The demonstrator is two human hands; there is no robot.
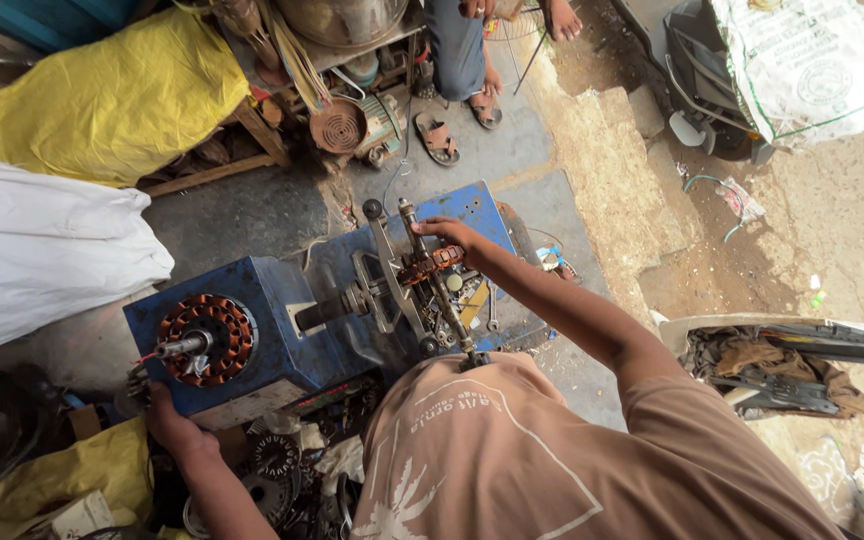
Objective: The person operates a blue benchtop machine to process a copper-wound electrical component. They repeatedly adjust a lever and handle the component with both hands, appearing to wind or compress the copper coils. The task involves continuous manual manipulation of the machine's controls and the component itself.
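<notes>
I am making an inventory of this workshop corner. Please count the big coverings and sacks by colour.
Yellow coverings: 2, the large yellow cloth on the bench and the yellow sack near the left hand
White coverings: 2, the white sheet and the white printed sack
Total: 4
</notes>
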